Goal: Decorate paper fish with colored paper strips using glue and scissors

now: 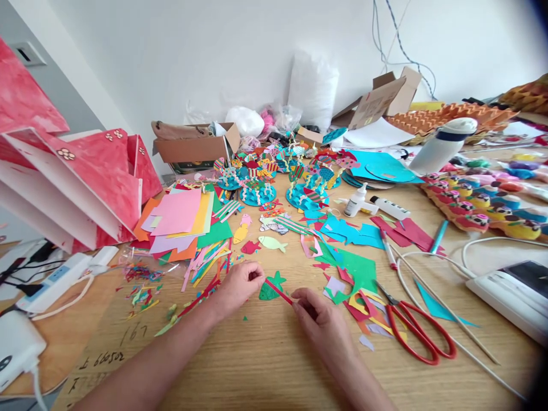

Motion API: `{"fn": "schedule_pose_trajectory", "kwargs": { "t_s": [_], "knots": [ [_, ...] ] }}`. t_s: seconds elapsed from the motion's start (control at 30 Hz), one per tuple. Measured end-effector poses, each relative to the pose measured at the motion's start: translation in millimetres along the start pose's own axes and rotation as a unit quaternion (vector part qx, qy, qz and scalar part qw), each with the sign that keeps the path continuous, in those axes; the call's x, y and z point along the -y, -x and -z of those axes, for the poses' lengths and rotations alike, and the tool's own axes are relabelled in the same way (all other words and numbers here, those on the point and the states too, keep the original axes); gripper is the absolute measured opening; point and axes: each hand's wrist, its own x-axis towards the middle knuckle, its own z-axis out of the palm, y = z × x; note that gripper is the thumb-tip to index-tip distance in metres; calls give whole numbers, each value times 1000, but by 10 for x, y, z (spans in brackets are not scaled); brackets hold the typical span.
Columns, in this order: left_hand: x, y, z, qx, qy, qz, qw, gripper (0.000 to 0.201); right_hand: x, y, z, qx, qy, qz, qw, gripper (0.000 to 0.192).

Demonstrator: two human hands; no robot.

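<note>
A narrow red paper strip [280,292] is stretched between my two hands. My left hand [244,281] pinches its upper left end, and my right hand [317,313] holds the lower right end between thumb and fingers. Beneath the strip a green paper fish [269,290] lies on the wooden table [240,365]. Just beyond my hands are a pale green paper fish [273,244], a red paper fish [250,246] and a yellow one [240,233]. To the right of my right hand rest red-handled scissors [417,331], blades pointing away to the left.
Stacked coloured paper [180,211] and loose strips [203,265] lie left. Green and blue scraps [357,265] spread right, near a glue bottle [356,201] and a white cable [400,268]. Blue-based paper fish models [259,194] stand behind. A power strip [60,282] sits far left.
</note>
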Motion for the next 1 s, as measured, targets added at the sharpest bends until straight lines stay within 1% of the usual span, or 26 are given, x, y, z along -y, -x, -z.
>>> {"fn": "schedule_pose_trajectory", "kwargs": {
  "t_s": [0.13,0.3,0.53,0.77,1.0],
  "knots": [
    [55,-24,-57,-30,-51,-18,998,10,27,0,-14,3,35,41,999,21],
    [112,-54,-105,-45,-101,-50,993,12,30,-16,-17,22,57,33,998,21],
    [113,-53,-103,-27,-140,-65,988,14,15,-17,-33,24,84,22,996,20],
    [122,-56,-103,-17,-154,-58,986,14,30,-6,-26,29,117,40,992,23],
    [109,-61,-98,-18,-159,-56,986,14,42,-1,-22,38,129,33,990,24]
  ]
}}
